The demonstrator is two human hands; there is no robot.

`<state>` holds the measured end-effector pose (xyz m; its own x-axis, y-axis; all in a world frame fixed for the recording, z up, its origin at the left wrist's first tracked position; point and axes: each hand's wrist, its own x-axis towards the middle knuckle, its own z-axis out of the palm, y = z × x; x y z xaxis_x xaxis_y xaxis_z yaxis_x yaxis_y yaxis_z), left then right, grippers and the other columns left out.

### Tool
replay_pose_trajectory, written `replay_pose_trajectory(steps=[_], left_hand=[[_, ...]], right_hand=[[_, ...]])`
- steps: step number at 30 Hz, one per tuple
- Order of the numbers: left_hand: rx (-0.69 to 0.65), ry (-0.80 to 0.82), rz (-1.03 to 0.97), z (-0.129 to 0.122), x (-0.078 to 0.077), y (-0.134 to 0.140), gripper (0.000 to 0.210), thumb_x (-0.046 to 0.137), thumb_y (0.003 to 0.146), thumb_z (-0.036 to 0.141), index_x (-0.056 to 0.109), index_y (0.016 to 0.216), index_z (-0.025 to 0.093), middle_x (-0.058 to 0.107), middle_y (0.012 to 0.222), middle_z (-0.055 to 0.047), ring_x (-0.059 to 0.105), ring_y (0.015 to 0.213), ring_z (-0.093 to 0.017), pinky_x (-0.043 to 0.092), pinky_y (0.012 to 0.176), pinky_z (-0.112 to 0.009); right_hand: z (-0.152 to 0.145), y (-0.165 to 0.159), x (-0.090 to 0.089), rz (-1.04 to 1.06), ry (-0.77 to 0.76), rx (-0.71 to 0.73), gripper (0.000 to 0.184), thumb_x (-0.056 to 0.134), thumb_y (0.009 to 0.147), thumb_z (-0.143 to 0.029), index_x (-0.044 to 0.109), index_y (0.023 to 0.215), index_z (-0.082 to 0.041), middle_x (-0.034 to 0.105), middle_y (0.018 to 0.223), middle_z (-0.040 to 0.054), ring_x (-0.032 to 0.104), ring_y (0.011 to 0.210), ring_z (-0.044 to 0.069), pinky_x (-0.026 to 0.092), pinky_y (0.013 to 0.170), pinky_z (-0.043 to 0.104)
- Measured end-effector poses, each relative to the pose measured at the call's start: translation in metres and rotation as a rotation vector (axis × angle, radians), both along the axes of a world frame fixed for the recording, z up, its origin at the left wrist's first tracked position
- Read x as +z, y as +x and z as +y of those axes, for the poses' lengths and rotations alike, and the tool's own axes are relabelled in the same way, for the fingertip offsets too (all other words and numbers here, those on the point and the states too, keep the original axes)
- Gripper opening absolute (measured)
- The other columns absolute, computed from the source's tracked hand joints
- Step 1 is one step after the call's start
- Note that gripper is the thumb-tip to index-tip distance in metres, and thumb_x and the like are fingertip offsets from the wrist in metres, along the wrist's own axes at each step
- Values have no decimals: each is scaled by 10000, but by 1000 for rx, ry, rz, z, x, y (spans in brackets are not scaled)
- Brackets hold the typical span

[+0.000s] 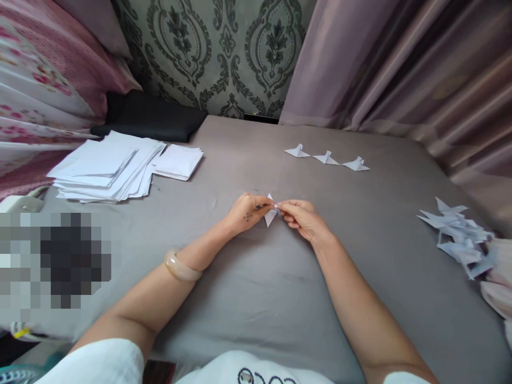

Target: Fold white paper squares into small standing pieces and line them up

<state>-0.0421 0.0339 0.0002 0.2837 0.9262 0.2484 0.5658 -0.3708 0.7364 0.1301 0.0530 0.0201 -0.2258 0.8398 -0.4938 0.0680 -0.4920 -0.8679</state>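
We find folded paper (270, 216) near view centre, left hand (248, 212) pinched on it from nine o'clock, right hand (306, 217) from three. We advise steady left grip, light right pressure for crispness.

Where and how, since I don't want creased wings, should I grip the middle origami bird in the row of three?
Probably pinch the middle origami bird lightly by its raised centre, coming down from above on the near side. That part stands up, while its wings spread low to either side, their tips close to the left bird and right bird.
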Motion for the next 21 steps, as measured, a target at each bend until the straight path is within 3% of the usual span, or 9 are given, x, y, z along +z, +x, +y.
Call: replay_pose_trajectory(steps=[21], left_hand=[[-22, -47, -50, -1, 3, 1, 317, 492, 900, 373, 713, 893, 146, 685, 719, -33, 594, 655, -118, 451, 633, -196]], right_hand=[[-5, 2, -3, 6, 99, 30, 184, 674, 668, -325, 586, 671, -164, 421, 543, -51, 321, 436, 42, 178, 383, 200]])
